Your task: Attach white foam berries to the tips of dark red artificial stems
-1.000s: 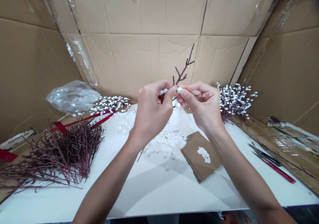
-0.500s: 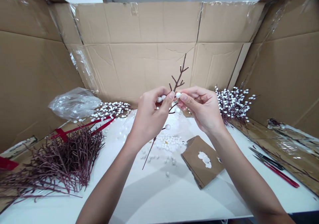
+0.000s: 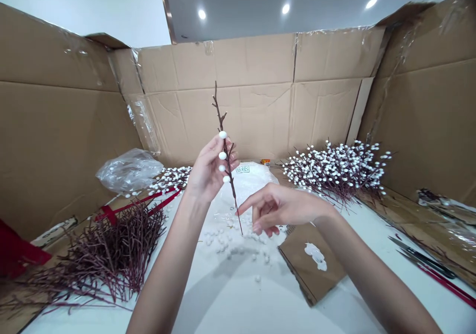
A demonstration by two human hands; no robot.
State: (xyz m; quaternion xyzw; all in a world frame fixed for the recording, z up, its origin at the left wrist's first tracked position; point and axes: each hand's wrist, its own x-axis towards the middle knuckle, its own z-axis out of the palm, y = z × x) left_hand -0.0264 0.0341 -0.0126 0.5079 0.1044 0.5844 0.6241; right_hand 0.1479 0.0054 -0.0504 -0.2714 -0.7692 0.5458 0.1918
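Note:
Upright over the table, a thin brown artificial branch carries several white berries along its left side. My left hand is closed around its middle, and the upper twigs rise bare above the fingers. Lower down to the right, my right hand has its index finger stretched toward the stem's lower end and the thumb apart. Nothing shows between its fingers; I cannot tell whether the fingertip touches the stem. Beneath lie loose white berries on a clear plastic sheet, partly behind the right hand.
A cardboard piece bears a white glue blob. Bare brown branches are heaped at left, berried branches at back right. Scissors lie at right. A plastic bag sits back left. Cardboard walls enclose the table.
My right hand has left the upper branch and dropped toward the loose berries. My left hand has moved left with the branch, now turned so its berries show. The view has tilted up.

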